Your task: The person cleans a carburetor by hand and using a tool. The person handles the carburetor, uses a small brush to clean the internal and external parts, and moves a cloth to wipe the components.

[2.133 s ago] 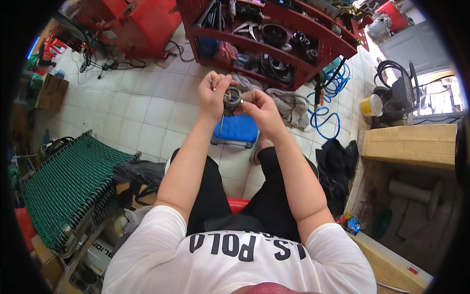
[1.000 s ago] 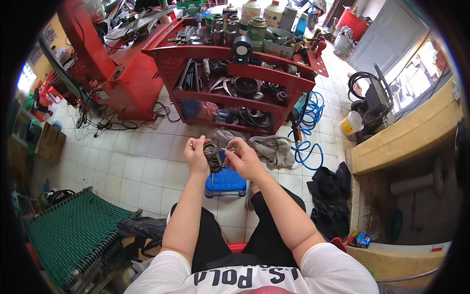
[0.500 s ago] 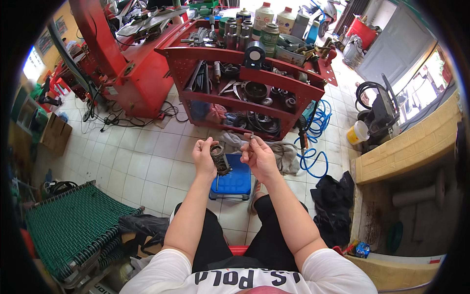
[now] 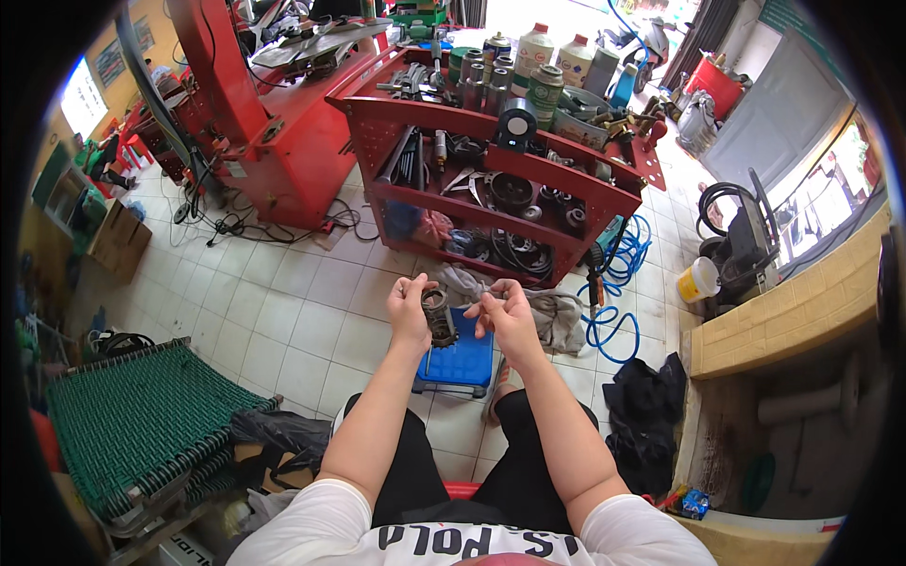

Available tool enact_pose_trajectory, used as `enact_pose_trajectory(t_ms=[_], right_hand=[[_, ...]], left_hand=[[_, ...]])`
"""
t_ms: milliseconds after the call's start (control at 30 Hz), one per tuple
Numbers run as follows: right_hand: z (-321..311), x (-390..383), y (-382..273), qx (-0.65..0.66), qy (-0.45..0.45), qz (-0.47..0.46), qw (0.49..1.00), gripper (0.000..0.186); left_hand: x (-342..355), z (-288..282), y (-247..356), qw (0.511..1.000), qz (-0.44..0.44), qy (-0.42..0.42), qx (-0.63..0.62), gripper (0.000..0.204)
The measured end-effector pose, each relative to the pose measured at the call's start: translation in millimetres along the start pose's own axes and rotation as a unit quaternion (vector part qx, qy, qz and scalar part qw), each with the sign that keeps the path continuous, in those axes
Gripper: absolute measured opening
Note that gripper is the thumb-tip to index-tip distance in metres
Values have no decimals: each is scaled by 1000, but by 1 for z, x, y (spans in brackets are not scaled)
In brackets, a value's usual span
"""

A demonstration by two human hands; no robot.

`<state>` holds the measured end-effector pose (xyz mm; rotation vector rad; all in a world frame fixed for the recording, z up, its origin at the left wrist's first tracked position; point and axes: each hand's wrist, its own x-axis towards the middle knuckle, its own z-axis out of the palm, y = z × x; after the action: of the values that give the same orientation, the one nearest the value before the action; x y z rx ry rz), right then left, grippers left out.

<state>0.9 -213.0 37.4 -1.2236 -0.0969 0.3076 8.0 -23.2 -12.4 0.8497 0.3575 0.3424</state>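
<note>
My left hand (image 4: 410, 307) grips a dark, hollow metal part (image 4: 440, 319) with a ringed upper end; a thin rod (image 4: 428, 359) hangs below it. Just right of that part, my right hand (image 4: 508, 316) has its thumb and index finger pinched, apparently on a small pale piece (image 4: 482, 289) too small to make out, with the lower fingers curled. Both hands are above a blue plastic case (image 4: 453, 371) on the tiled floor, in front of my knees. A grey cloth (image 4: 557, 319) lies behind my right hand.
A red tool cart (image 4: 434, 236) stands ahead, beside a red machine (image 4: 283, 170). Blue hose (image 4: 613, 335), a white bucket (image 4: 700, 278) and black cloth (image 4: 642, 415) are at right. A green woven folding seat (image 4: 142, 415) is at lower left. A person (image 4: 104, 156) sits at the far left.
My right hand has come away from the metal part, where it was earlier, and is now slightly apart from it with fingers pinched. The view has tilted up, showing more of the cart.
</note>
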Motion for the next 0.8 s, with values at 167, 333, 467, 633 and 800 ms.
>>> enact_pose_trajectory(t_ms=[167, 333, 467, 633, 800], right_hand=[[-5, 4, 5, -18, -45, 19, 999, 46], [4, -1, 4, -61, -23, -6, 998, 45], [6, -2, 0, -93, -39, 0, 995, 35], [-1, 0, 6, -91, -31, -1, 995, 29], [3, -2, 3, -81, -43, 2, 996, 26]], left_hand=[[-1, 0, 0, 1000, 3, -2, 1, 25], [-2, 1, 3, 1000, 1, 3, 0, 26], [-4, 0, 4, 1000, 3, 3, 0, 26], [-2, 2, -2, 1000, -18, -7, -2, 31], [-1, -4, 1, 1000, -20, 0, 8, 25]])
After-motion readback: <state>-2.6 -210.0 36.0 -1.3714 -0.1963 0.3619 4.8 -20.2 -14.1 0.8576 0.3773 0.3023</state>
